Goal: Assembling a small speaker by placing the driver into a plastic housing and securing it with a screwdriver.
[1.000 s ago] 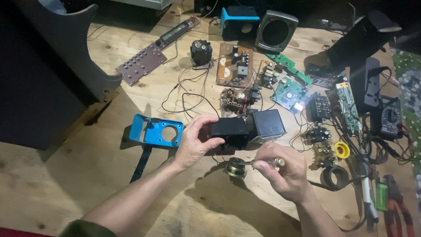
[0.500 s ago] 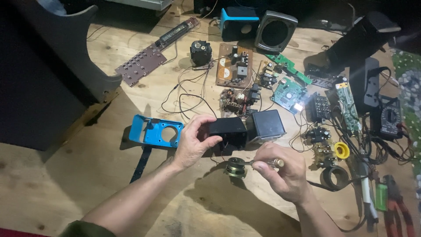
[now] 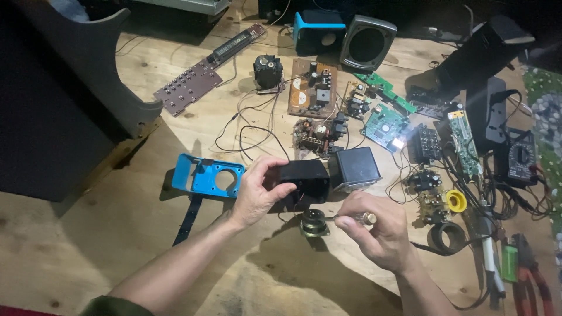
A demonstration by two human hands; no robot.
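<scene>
The left hand [image 3: 256, 193] is clamped on a black plastic box-shaped housing [image 3: 305, 178] near the middle of the wooden surface [image 3: 117, 246]. Just near of it, the right hand [image 3: 374, 234] is closed around a clear-handled screwdriver [image 3: 358, 218], its tip at a small round metal speaker driver [image 3: 314, 223].

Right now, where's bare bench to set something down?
Bare wood left of the left hand, below the blue faceplate, and between the brown button board and the faceplate. Crowded right of the right hand: circuit boards, wires, multimeter.
</scene>
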